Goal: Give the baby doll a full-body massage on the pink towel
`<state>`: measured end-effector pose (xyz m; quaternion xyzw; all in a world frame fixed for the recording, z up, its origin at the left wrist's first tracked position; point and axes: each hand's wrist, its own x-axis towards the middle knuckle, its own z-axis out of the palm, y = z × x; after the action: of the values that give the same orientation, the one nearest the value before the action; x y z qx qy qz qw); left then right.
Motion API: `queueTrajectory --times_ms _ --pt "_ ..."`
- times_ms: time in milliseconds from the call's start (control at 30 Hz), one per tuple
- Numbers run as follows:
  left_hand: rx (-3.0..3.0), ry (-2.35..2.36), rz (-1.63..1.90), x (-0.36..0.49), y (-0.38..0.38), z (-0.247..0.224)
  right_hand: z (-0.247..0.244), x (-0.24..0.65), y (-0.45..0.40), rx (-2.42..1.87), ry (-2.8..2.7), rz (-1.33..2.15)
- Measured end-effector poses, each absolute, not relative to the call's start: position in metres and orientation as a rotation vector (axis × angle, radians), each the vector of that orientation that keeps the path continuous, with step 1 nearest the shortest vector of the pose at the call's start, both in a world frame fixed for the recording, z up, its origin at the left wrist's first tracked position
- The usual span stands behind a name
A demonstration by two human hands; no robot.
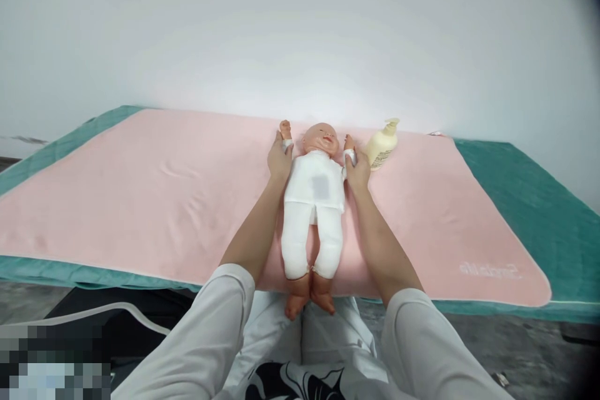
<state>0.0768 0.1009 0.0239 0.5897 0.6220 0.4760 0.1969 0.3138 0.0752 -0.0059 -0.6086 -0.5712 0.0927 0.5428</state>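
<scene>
A baby doll point(313, 190) with a white cloth body lies on its back on a pink mat point(210, 200), its head toward the wall and its feet over the near edge. My left hand point(280, 159) is closed around the doll's arm on the left, near the wrist. On the other side, my right hand point(358, 170) grips the doll's other arm, with the small plastic hand showing above my fingers. Both doll arms are raised beside its head. A pale yellow pump bottle point(382, 147) stands just right of my right hand.
Under the pink mat is a green cover point(529, 200) that shows at both sides and along the front edge. A white wall point(300, 31) rises behind. At lower left, a pale cable or tube point(107, 307) curves over something black.
</scene>
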Motion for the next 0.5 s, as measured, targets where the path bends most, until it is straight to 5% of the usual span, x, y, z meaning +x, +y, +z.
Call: queueTrajectory --times_ms 500 --pt "1.856 2.086 0.669 0.079 0.114 0.030 -0.007 0.320 0.079 -1.609 -1.370 0.300"
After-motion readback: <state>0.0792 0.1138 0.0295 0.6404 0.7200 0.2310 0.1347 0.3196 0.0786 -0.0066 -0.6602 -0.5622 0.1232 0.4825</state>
